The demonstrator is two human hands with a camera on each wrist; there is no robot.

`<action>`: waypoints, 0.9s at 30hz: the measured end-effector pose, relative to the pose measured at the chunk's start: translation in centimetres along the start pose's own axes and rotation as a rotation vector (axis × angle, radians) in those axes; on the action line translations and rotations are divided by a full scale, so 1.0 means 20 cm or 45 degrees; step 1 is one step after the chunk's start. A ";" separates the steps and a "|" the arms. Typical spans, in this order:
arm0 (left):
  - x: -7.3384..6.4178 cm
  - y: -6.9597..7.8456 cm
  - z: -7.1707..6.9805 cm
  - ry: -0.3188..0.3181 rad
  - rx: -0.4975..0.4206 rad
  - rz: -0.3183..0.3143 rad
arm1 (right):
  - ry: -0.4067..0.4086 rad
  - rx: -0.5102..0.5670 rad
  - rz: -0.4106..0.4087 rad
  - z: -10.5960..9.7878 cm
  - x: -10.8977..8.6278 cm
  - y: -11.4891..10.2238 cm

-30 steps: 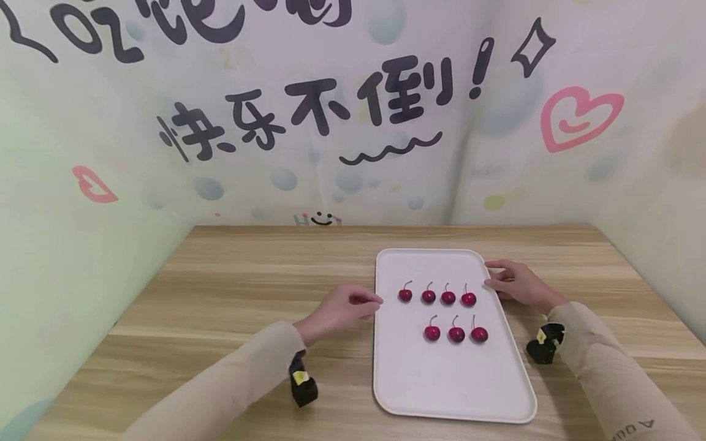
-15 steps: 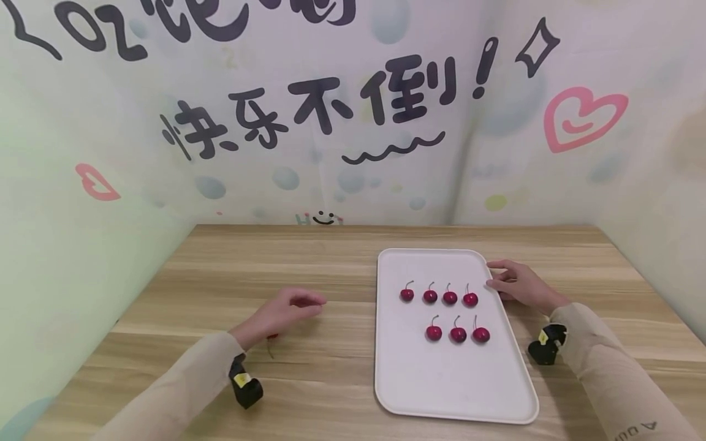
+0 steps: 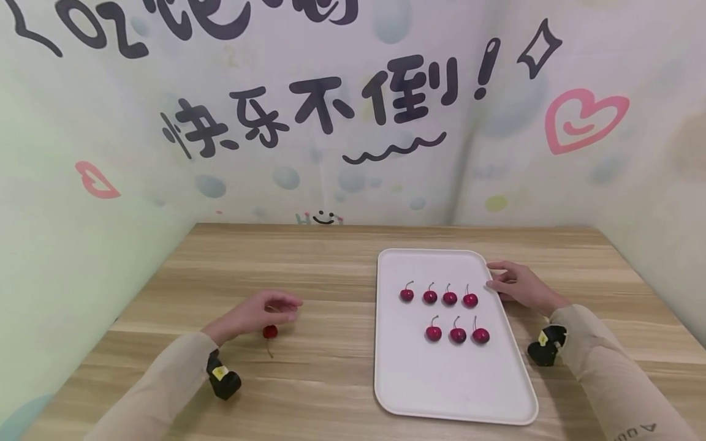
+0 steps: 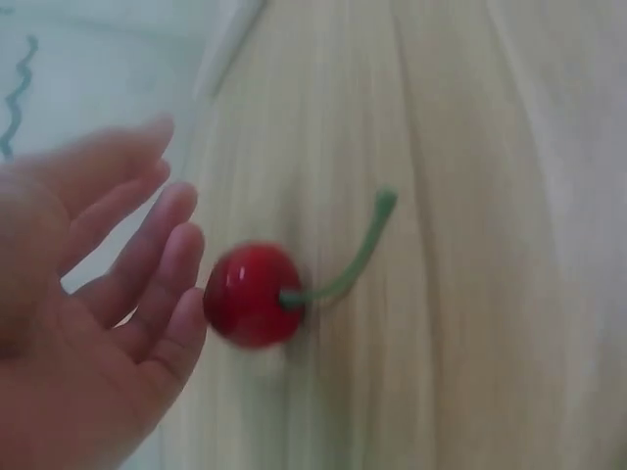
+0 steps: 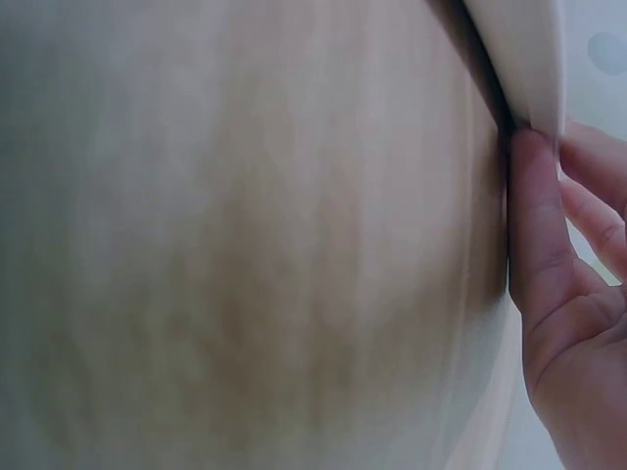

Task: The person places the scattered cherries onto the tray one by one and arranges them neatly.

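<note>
On the wooden table at left, a single red cherry (image 3: 270,331) with a green stem lies beside and partly under my left hand (image 3: 256,315). In the left wrist view this cherry (image 4: 257,294) is close to the little finger; whether they touch I cannot tell. The left fingers are loosely bent and hold nothing. Across the table, my right hand (image 3: 521,286) grips the right rim of a white tray (image 3: 441,386). In the right wrist view, the fingertips of that hand (image 5: 573,294) meet at the tray's edge (image 5: 524,59). Several cherries (image 3: 449,298) sit on the tray in two rows.
The wooden table (image 3: 309,380) reaches back to a printed cloth backdrop (image 3: 331,165) with black lettering, which also encloses both sides. A black wrist camera (image 3: 223,381) hangs below the left sleeve, another wrist camera (image 3: 545,346) below the right one.
My left hand has moved left, away from the tray's left edge, to beside the lone cherry, which has come into sight. The right hand, tray and its cherries have stayed put.
</note>
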State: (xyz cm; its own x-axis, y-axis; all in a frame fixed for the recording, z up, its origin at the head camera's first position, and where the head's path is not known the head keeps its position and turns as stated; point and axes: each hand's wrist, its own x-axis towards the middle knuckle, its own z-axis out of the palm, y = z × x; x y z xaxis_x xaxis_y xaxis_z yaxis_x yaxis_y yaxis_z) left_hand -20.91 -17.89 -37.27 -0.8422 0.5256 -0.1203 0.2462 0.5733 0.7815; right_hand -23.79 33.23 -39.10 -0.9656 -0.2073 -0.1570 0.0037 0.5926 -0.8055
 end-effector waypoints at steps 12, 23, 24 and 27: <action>-0.06 -0.09 -0.05 -0.171 0.003 0.040 | 0.006 -0.012 0.002 0.00 -0.01 0.00; -0.10 -0.09 -0.09 -0.306 -0.001 0.063 | 0.007 -0.022 0.010 -0.01 -0.01 0.00; -0.11 -0.09 -0.09 -0.313 0.001 0.072 | 0.006 -0.023 0.010 -0.01 -0.01 0.00; -0.12 -0.09 -0.09 -0.332 0.000 0.107 | 0.008 -0.023 0.003 -0.01 -0.01 0.01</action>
State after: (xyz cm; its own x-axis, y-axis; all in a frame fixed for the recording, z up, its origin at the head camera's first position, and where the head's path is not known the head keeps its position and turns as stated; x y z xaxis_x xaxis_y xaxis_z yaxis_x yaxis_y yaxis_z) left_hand -20.29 -21.34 -37.26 -0.6669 0.7154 -0.2085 0.3102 0.5209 0.7952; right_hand -23.63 33.44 -39.10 -0.9671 -0.2011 -0.1555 0.0015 0.6069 -0.7948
